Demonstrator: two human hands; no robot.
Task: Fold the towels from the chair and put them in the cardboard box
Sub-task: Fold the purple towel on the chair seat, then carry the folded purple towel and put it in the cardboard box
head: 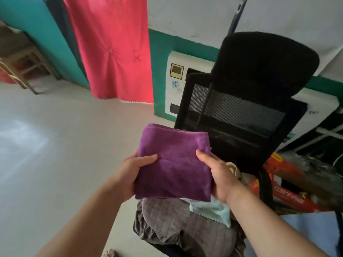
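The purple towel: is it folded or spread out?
Folded. The purple towel forms a compact rectangle with layered edges at its far end, gripped by the left hand and right hand.

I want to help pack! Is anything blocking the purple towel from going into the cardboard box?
I cannot tell: no cardboard box shows here. Both hands, left hand and right hand, hold the folded purple towel above the chair.
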